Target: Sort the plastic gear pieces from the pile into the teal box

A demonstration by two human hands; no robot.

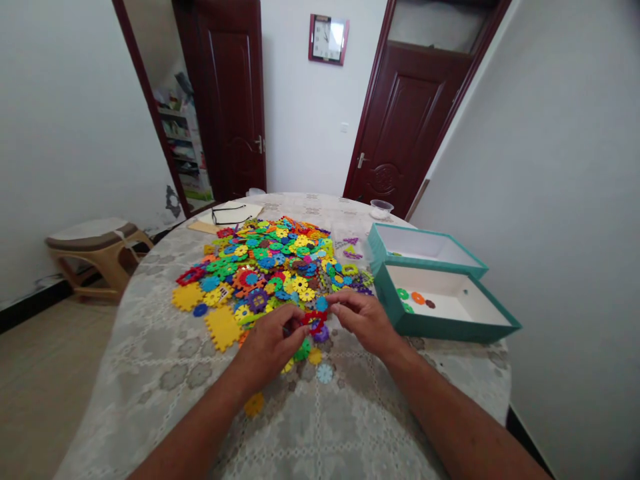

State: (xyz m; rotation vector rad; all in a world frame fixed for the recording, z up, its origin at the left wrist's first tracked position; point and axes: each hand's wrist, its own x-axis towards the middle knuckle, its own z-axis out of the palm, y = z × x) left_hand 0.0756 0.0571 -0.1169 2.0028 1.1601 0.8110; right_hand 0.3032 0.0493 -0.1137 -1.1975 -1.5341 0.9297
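My left hand (277, 340) is closed on a red ring-shaped plastic piece (314, 323) with a notched edge, at the near side of a large heap of colourful gear-shaped building pieces (280, 260). Opposite it, my right hand (361, 319) pinches a small blue notched disc (321, 304) at the red ring's upper edge. Whether the two pieces are joined, I cannot tell. Beneath them lie a purple piece (321, 333), a green disc (303, 349) and a yellow one (315, 356). A light blue disc (325, 373) rests on the cloth nearer to me.
To the right stand a teal box (450, 330) with a few discs inside and its matching second tray (430, 233) behind. Eyeglasses (231, 215) lie on paper at the back left. A clear bowl (381, 208) stands at the far edge. Left of the table is a stool (95, 253).
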